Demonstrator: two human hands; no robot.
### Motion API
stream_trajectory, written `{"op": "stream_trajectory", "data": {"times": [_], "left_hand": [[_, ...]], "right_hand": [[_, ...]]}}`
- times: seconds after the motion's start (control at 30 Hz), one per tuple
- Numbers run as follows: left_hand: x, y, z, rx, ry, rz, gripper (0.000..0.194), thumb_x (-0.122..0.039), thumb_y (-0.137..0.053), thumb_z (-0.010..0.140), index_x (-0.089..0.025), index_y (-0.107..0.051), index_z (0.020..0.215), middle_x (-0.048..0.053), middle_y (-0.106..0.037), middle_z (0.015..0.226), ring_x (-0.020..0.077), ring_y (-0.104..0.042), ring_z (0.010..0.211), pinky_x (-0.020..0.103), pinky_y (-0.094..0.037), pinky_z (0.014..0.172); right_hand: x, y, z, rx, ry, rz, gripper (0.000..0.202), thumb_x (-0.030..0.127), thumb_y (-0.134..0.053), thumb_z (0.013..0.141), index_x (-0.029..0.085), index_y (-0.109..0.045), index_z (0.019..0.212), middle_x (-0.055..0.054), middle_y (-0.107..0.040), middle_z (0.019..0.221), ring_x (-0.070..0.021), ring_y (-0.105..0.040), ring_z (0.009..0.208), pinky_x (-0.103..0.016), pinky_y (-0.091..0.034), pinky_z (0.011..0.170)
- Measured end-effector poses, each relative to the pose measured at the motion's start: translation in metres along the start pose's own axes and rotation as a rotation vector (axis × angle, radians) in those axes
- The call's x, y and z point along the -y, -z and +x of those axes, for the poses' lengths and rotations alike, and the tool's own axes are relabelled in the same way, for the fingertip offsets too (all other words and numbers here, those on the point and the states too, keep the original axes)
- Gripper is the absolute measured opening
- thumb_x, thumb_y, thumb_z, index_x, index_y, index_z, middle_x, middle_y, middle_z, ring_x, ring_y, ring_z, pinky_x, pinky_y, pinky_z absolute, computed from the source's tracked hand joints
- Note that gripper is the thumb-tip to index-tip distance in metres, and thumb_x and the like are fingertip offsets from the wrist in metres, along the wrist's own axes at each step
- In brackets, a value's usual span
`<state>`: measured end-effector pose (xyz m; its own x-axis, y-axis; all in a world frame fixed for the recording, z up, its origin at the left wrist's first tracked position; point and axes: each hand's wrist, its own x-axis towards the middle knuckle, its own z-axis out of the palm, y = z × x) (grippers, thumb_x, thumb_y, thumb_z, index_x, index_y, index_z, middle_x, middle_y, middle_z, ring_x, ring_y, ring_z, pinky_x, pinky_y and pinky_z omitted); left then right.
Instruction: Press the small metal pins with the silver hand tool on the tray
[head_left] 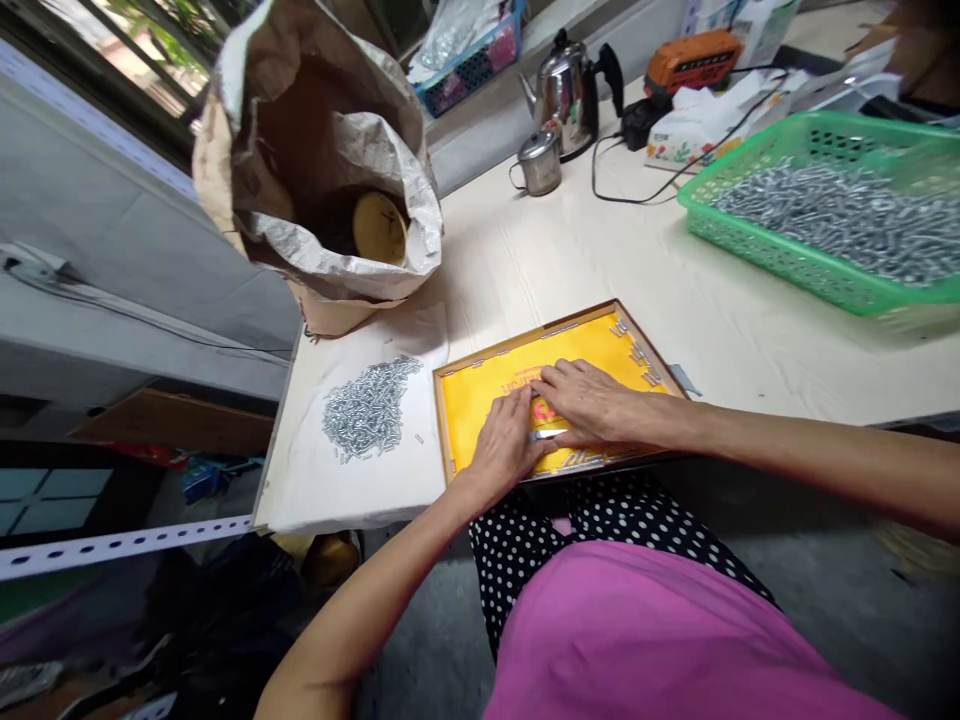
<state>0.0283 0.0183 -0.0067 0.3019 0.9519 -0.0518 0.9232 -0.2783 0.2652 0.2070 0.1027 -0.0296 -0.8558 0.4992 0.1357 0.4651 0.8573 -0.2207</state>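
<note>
A shallow wood-rimmed tray (487,358) with a yellow bottom lies at the table's front edge. My left hand (504,438) and my right hand (589,405) meet over its middle, fingers bent and thumbs drawn in. Between the thumbs a shiny metal strip (547,434) shows, gripped from both sides; its exact kind is unclear and the fingers partly cover it. Small metal pins (649,376) lie along the tray's right side, with more pins (581,460) at its near edge. Left of the tray, a heap of similar pins (367,408) rests on a white cloth (409,480).
A large open paper sack (330,300) stands behind the heap, with a yellowish round object inside. At right, a green plastic basket (787,262) holds many metal pins. A steel kettle (568,90), a lidded metal cup (540,163) and a black cable (637,200) are at the back.
</note>
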Motion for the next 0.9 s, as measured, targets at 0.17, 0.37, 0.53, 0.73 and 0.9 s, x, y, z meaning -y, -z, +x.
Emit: {"op": "stream_trajectory", "data": {"times": [0.17, 0.37, 0.53, 0.73, 0.9], "left_hand": [[0.005, 0.004, 0.006, 0.089, 0.051, 0.026, 0.066, -0.039, -0.072, 0.087, -0.014, -0.045, 0.142, 0.015, -0.059, 0.13, 0.0319, -0.053, 0.119, 0.046, -0.047, 0.103], [0.004, 0.003, 0.0, 0.114, 0.052, 0.029, 0.028, -0.041, -0.061, 0.096, -0.018, -0.065, 0.112, 0.009, -0.064, 0.107, 0.0258, -0.055, 0.104, 0.038, -0.049, 0.088], [0.005, 0.002, 0.002, 0.071, 0.067, -0.031, 0.029, -0.042, -0.063, 0.095, -0.019, -0.067, 0.112, 0.008, -0.066, 0.106, 0.0248, -0.057, 0.104, 0.037, -0.049, 0.089], [0.044, 0.029, -0.028, -0.321, 0.453, 0.034, 0.028, -0.038, -0.056, 0.099, -0.016, -0.07, 0.109, 0.013, -0.063, 0.114, 0.0242, -0.059, 0.106, 0.035, -0.049, 0.091], [0.093, 0.04, -0.066, -0.161, 0.847, 0.271, 0.027, -0.039, -0.057, 0.096, -0.017, -0.069, 0.086, 0.015, -0.067, 0.103, 0.0303, -0.06, 0.105, 0.036, -0.046, 0.082]], "right_hand": [[-0.007, -0.007, -0.01, -0.034, 0.002, -0.067, 0.044, 0.043, -0.079, 0.075, 0.012, -0.066, 0.103, -0.015, -0.064, 0.1, -0.0284, -0.056, 0.09, -0.037, -0.041, 0.075], [0.004, -0.02, -0.016, -0.117, 0.044, -0.005, 0.006, 0.022, -0.066, 0.089, 0.017, -0.065, 0.087, -0.008, -0.063, 0.083, -0.0216, -0.058, 0.08, -0.032, -0.039, 0.072], [0.006, -0.018, -0.014, -0.109, 0.032, -0.021, 0.005, 0.022, -0.065, 0.089, 0.017, -0.065, 0.088, -0.008, -0.064, 0.082, -0.0217, -0.058, 0.078, -0.032, -0.041, 0.07], [0.003, -0.009, -0.024, -0.216, 0.048, -0.004, 0.033, 0.031, -0.069, 0.088, 0.014, -0.062, 0.116, -0.018, -0.062, 0.12, -0.0311, -0.055, 0.109, -0.041, -0.044, 0.085], [0.012, -0.02, -0.028, -0.185, 0.05, 0.051, 0.02, 0.033, -0.062, 0.094, 0.017, -0.064, 0.106, -0.01, -0.064, 0.097, -0.0254, -0.053, 0.091, -0.036, -0.037, 0.077]]}}
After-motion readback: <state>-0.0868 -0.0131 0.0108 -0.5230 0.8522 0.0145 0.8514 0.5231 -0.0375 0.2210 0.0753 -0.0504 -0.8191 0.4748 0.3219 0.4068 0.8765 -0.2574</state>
